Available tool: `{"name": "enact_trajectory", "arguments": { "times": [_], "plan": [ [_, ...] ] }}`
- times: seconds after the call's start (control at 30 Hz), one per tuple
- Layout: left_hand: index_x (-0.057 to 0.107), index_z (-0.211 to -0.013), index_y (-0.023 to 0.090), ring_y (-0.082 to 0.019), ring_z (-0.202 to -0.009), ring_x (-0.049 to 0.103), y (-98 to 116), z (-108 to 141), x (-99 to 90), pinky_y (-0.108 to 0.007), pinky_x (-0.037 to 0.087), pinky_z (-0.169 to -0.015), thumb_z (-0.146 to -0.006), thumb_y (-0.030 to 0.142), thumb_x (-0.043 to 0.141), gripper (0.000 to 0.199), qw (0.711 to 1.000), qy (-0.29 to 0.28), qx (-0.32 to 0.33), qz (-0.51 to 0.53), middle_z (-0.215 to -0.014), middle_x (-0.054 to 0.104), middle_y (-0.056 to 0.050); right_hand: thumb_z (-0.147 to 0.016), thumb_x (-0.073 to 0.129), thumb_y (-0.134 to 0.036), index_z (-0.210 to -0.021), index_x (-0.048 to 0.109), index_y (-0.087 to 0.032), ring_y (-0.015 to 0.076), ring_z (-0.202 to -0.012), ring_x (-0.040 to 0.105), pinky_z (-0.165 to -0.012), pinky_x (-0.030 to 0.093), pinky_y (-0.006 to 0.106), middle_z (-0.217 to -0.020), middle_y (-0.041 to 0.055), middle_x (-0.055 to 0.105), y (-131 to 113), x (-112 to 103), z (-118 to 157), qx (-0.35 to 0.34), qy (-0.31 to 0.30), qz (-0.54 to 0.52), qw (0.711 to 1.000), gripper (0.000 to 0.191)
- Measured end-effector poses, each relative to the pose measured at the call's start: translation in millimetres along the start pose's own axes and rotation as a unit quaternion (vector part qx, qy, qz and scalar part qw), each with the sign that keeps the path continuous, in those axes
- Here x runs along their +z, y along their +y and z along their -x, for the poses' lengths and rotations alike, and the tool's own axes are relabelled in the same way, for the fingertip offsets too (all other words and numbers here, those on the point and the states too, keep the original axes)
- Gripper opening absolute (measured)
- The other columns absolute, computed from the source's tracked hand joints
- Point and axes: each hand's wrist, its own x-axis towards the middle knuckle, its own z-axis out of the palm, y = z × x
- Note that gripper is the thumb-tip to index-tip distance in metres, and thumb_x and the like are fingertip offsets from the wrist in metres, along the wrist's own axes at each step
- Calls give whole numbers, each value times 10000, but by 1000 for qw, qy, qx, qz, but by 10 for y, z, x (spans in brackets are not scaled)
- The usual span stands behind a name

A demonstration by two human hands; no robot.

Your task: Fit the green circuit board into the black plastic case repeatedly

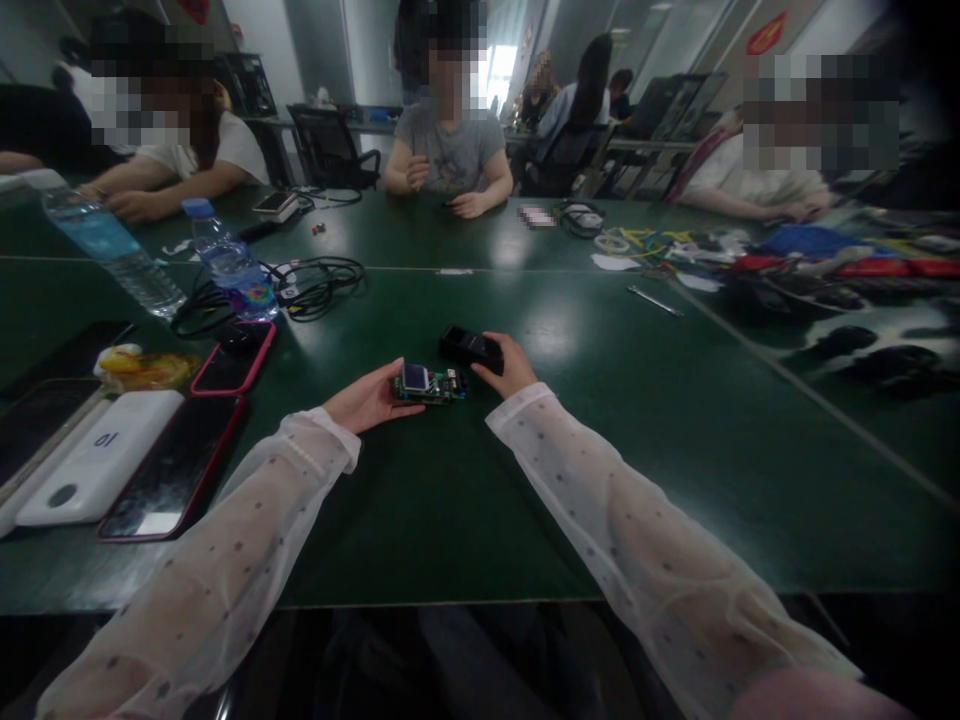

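Observation:
Near the middle of the green table, my left hand (373,399) holds a small green circuit board (431,384) by its left end. The board has a little grey screen on top and parts at its right end. Just behind and to the right of it is a black rectangular case (471,347). My right hand (511,368) grips the case at its right end, thumb in front and fingers behind. Board and case are close together; whether they touch is hard to tell.
On the left are phones (174,465), a white power bank (101,455), a yellow item (150,368), two bottles (232,262) and black cables (322,285). A wrench (654,300) and a heap of wires (645,243) lie right. People sit across the table (600,480).

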Motion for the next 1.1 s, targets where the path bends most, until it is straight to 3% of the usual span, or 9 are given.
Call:
{"name": "enact_trajectory", "arguments": {
  "times": [0.57,1.1],
  "plan": [
    [498,-1211,160,-271,-1169,590,8,6,41,-455,482,-1012,-953,296,501,292,999,31,-12,-2,-1269,565,-170,-757,673,-335,-1297,464,-214,354,-1158,549,-974,455,572,-1256,147,566,23,34,-2,-12,10,3,1000,591],
    [517,-1220,172,-280,-1190,587,3,4,1,-469,484,-1022,-928,279,544,312,1000,5,0,-3,-1272,579,-168,-764,658,-346,-1302,465,-189,364,-1157,548,-962,459,575,-1249,167,565,3,21,6,-1,0,8,1000,593]
  ]
}}
